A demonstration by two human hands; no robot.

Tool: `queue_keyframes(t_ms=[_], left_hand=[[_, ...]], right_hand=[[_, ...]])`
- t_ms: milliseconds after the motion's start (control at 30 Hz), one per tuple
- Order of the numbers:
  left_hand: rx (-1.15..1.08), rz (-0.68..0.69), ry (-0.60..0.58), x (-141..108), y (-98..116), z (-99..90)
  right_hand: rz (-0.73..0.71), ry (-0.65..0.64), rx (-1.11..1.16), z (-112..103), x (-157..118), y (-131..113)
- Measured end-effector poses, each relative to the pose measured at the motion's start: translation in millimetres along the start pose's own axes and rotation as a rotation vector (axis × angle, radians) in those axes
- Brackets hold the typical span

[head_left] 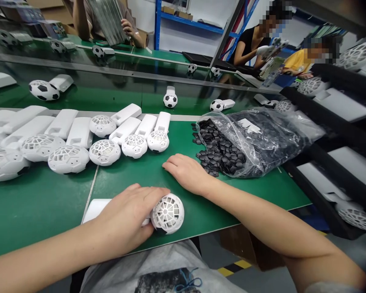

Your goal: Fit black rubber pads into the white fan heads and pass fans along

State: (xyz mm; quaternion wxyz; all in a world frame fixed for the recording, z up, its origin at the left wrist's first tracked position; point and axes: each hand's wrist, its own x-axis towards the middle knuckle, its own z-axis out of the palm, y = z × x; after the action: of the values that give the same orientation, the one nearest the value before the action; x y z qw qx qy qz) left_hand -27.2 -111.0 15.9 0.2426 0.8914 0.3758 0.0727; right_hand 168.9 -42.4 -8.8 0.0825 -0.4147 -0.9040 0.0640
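Observation:
My left hand [126, 217] is wrapped round a white handheld device with a ball-shaped, lattice-fronted head [168, 213], close to the table's near edge. Its white handle [96, 208] sticks out behind the hand, and a dark patch shows low on the head. Over the green table, my right hand [187, 173] has its fingers closed together, pointing left; whatever they may pinch is hidden. Just beyond it lies a pile of small black plastic pieces [218, 152], spilling from a clear plastic bag [262, 138].
Rows of similar white devices [68, 158] lie at the left. Past them, a dark green belt [116, 97] carries devices with black-and-white football heads [170, 100]. Black trays [332, 162] holding white parts rise at the right. Several people [250, 49] are across the belt.

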Motion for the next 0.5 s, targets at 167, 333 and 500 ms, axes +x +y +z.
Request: queue_keyframes(t_ms=[167,333,500], left_hand=[[-0.014,0.189,-0.054,22.9,7.0,0.9],[0.073,0.156,0.000,36.0,3.2,1.4],[0.035,0.096,-0.028,32.7,6.3,1.6]], right_hand=[[0.155,0.198,0.376,-26.0,-40.6,7.3],[0.216,0.266,0.802,-39.7,-92.6,-17.5],[0.222,0.340,1.020,-13.0,-107.9,-45.0]])
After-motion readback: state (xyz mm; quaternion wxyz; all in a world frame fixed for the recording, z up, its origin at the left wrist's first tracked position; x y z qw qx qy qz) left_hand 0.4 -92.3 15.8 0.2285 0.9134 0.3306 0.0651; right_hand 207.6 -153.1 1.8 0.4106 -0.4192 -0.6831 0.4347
